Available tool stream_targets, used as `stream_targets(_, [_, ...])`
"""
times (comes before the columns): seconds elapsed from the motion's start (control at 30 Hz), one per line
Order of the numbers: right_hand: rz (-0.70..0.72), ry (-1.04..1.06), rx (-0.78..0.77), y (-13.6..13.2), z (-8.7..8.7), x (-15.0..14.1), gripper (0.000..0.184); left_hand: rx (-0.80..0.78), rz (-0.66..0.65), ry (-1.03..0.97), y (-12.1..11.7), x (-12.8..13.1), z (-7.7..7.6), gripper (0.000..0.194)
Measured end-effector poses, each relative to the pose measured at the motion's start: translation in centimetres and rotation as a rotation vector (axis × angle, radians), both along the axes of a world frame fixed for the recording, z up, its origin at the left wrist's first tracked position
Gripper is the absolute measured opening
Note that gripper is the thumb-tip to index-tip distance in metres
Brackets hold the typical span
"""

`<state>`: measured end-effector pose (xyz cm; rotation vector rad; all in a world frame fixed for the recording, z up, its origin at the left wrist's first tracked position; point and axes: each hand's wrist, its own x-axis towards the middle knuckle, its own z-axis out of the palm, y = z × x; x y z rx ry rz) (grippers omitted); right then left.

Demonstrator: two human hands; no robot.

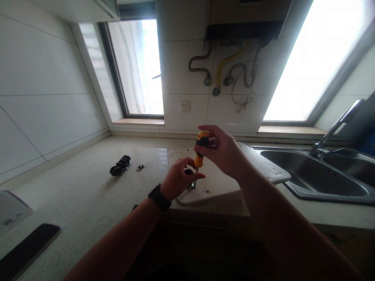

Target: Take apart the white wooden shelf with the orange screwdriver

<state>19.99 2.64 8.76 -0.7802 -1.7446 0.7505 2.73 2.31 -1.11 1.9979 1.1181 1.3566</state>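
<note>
My right hand [218,148] grips an orange and black screwdriver [202,141] by its handle, with the shaft pointing down. At the near left corner of a white panel [222,183] lying flat, my left hand [180,175] is closed around a black caster wheel [190,171] with a metal plate. Its thumb and forefinger sit on either side of the screwdriver's shaft. My fingers hide part of the caster, and the screw under the tip is too small to make out. More black casters [120,165] stand in a row to the left, beside a small pile of screws [140,168].
The panel lies on a speckled counter [88,195], its right end reaching over the rim of a steel sink [295,191] with a faucet [334,128]. A dark flat object [32,248] lies at the near left. Hoses [231,70] hang on the wall behind.
</note>
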Motion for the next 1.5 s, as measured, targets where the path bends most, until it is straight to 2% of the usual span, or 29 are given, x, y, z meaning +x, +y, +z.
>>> stream_targets(0.07, [0.051,0.058,-0.032,0.2,-0.1,0.0,0.057,0.021,-0.049,0.052,0.0,-0.3,0.4,0.037])
stream_targets(0.17, [0.126,0.12,-0.049,0.4,-0.4,-0.1,0.056,-0.048,-0.172,0.098,-0.1,-0.5,0.8,0.023])
stream_targets(0.27, [0.187,0.189,-0.101,0.5,-0.6,-0.2,0.054,-0.081,-0.253,0.074,-0.2,-0.5,0.9,0.026])
stream_targets(0.37, [0.18,0.216,-0.145,0.6,-0.5,-0.1,0.052,-0.109,-0.282,0.051,-0.3,-0.5,0.9,0.028])
stream_targets(0.57, [0.076,0.089,-0.112,0.5,-0.6,-0.2,0.055,-0.086,-0.259,0.018,-0.1,-0.4,0.9,0.017])
stream_targets(0.77, [0.057,0.029,-0.085,0.0,-1.7,-0.5,0.062,-0.049,-0.129,0.049,-0.1,-0.3,0.7,0.01])
stream_targets(1.03, [0.016,0.049,-0.01,-0.2,-2.3,-0.6,0.05,-0.071,-0.035,0.036,-0.1,-0.3,0.4,0.027])
stream_targets(1.3, [-0.016,0.118,0.003,-0.3,-2.0,-1.0,0.054,-0.091,-0.031,-0.014,0.0,0.0,-0.1,0.041])
stream_targets(1.4, [-0.024,0.138,0.017,-0.3,-1.8,-1.2,0.053,-0.073,-0.045,0.014,-0.1,-0.1,0.3,0.036])
stream_targets(1.5, [0.049,0.165,-0.025,-0.2,-1.7,-1.1,0.048,-0.069,-0.137,0.046,-0.2,-0.6,1.1,0.03])
